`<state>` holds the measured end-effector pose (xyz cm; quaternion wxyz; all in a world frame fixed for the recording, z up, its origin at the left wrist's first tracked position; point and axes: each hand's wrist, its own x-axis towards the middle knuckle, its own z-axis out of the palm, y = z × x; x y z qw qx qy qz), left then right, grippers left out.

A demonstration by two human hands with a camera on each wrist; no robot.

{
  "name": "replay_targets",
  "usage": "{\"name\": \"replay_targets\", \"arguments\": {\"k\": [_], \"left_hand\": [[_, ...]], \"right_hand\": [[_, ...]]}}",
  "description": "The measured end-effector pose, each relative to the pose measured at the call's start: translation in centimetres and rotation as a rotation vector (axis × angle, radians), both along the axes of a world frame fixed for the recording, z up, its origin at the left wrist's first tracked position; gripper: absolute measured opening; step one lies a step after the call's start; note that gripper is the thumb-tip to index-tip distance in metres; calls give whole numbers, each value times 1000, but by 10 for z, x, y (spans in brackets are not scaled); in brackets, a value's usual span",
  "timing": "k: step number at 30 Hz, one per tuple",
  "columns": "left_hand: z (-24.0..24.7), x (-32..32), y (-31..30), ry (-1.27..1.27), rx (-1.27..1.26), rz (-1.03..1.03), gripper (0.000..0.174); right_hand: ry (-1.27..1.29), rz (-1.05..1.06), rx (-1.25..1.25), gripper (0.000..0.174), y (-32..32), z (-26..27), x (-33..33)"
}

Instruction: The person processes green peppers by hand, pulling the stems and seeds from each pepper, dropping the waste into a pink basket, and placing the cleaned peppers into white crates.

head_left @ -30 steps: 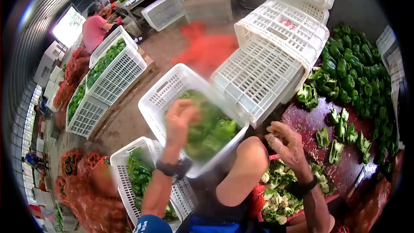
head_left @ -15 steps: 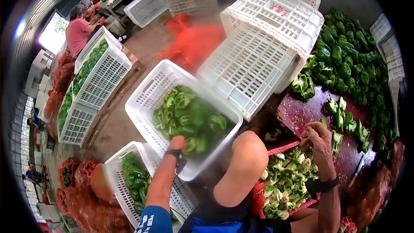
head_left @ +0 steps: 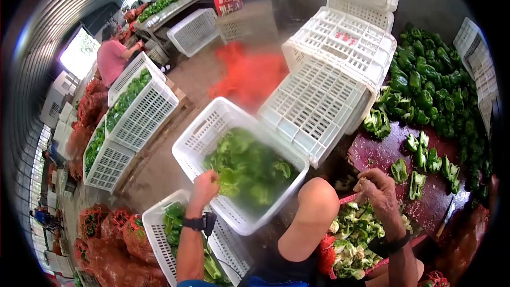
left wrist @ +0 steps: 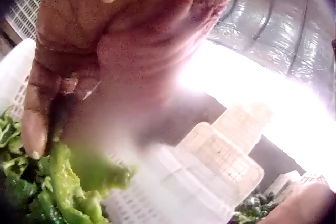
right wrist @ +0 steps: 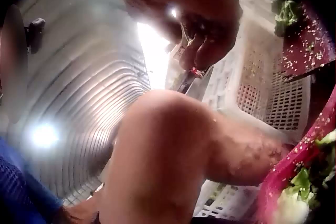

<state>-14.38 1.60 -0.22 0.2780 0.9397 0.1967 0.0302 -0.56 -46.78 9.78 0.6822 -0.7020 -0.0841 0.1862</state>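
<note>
My left hand is over the near-left rim of a white crate, with its fingers loosely bent and nothing visible in them. Halved green peppers lie in that crate. Pale seeds stick to the left palm in the left wrist view, and pieces of green pepper show below the fingertips. My right hand hovers above a pink bin of pale pepper cores. Its fingers bend in towards the thumb; I cannot tell whether they pinch something small.
Whole green peppers are heaped at right behind the dark red board, where cut halves and a knife lie. Stacked white crates stand ahead. Another pepper crate and red net sacks are at left. A person sits farther back.
My left hand was blurred over the crate, then reached down into its peppers, and is now drawn back to the rim. The right hand shifted about above the bin. The head view has swung.
</note>
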Motion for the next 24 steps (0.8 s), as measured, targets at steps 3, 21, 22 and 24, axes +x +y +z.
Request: {"name": "replay_targets", "arguments": {"k": [3,21,22,24], "left_hand": [[53,17,-30,-173,-316,28,18],[145,195,-377,-325,-625,-876,36],[151,200,-379,-222,-568,-871,41],[145,211,-384,-241,-677,-795,39]], "right_hand": [[12,6,34,22,2,4,-7],[-357,-164,-14,54,-90,51,0],[-329,-145,-155,59,-99,58,3],[-546,-347,-317,59,-106,47,16]]}}
